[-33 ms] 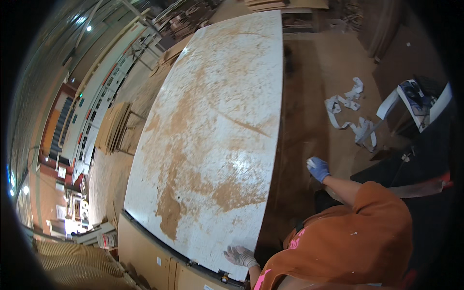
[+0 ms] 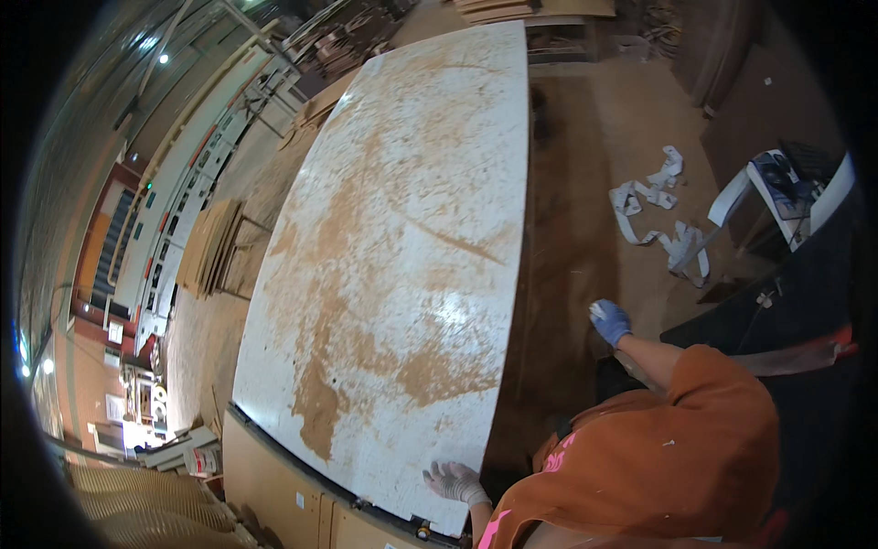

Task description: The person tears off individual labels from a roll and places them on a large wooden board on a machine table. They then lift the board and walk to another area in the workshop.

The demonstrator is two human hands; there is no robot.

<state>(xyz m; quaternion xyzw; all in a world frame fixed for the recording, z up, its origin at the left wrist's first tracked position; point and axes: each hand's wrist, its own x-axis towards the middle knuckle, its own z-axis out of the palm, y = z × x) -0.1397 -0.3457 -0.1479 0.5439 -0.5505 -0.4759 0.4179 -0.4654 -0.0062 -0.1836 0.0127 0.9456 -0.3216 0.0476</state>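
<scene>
My left hand, in a greyish-white knit glove, lies flat on the near end of a long white board with its fingers spread. Brown dust and scuffs cover much of the board's surface. Out to the right of the board, above the brown floor, is my right hand in a blue glove. Its fingers look curled in, with a whitish patch at their ends. Whatever they hold, if anything, does not show.
Crumpled white strips lie on the floor at right, near a white-framed stand with dark items. Stacked brown panels stand to the left. Tan panels border the board's near edge. A long machine runs along the far left.
The view has shifted slightly, so the board appears a little further left. My right hand has moved slightly to the right. My left hand stays on the board.
</scene>
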